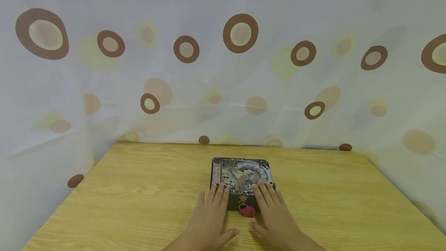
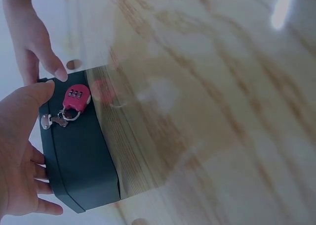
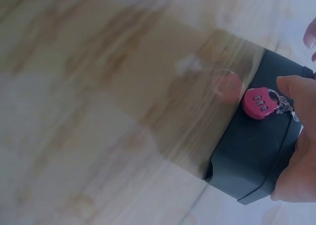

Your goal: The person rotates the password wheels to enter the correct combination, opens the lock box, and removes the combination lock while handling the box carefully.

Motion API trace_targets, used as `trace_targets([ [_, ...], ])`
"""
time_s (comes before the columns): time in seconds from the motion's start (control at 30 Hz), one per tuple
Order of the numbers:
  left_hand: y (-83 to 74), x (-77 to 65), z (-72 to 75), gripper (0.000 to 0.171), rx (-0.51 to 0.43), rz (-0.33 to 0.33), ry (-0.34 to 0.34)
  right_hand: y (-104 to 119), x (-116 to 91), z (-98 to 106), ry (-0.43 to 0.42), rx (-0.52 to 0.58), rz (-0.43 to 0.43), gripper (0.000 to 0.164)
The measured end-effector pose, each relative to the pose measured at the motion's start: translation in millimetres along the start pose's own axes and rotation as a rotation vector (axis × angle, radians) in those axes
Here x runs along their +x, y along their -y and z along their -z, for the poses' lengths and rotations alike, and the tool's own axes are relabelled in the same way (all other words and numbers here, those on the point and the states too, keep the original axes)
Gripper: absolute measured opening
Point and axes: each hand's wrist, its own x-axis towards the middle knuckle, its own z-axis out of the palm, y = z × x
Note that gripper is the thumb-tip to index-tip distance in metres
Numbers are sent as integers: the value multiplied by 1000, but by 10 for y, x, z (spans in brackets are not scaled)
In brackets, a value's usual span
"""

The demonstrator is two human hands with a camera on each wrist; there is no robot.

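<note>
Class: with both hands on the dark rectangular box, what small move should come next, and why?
Perhaps bring the nearer right hand to the pink three-dial padlock: it hangs unheld from the small metal clasp, and the patterned lid looks closed.

head: soft, even light | left wrist: glare (image 2: 282,7) on tabletop (image 2: 222,101), perhaps blurred

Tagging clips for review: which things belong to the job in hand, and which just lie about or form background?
Job:
- dark rectangular box with illustrated lid
- pink three-dial padlock on its clasp
- left hand, right hand

Background:
- yellow wood-grain table
- white brown-ringed cloth
</note>
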Motion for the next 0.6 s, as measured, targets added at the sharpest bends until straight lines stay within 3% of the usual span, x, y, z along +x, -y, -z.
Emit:
trace_targets([
  [0.6,-16,-14,32,86,-35,11,15,6,6,44,23,31,-1,81],
])
